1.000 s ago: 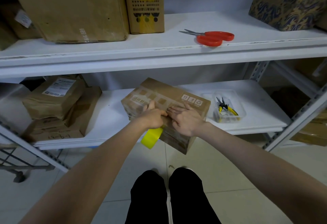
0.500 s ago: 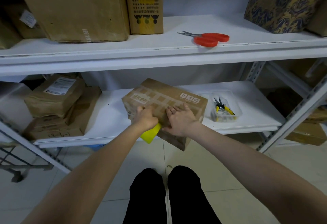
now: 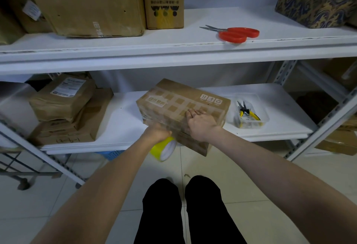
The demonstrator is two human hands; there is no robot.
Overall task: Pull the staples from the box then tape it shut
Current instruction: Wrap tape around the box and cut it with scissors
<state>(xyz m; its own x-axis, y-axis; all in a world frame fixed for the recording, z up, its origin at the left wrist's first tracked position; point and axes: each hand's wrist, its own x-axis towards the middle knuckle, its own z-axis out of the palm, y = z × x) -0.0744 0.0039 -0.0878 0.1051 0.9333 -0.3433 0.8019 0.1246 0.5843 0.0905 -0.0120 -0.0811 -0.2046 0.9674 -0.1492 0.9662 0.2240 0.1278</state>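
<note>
A brown cardboard box [image 3: 179, 101] lies on the lower white shelf [image 3: 123, 122], its near end jutting over the shelf's front edge. My left hand [image 3: 157, 132] grips a yellow tape roll [image 3: 163, 149] just below the box's near side. A glossy strip of tape runs from the roll up over the box face. On the box's top face, toward its near right part, my right hand [image 3: 201, 122] presses with curled fingers.
Red-handled scissors [image 3: 234, 33] lie on the upper shelf. A clear tray [image 3: 251, 113] with yellow-handled pliers sits right of the box. Brown parcels [image 3: 63, 108] are stacked at the left of the lower shelf. Larger boxes stand on the upper shelf. My legs are below.
My left hand has pulled the tape roll down and toward me, off the box top to below its near edge. My right hand's fingers went from flat to curled on the box.
</note>
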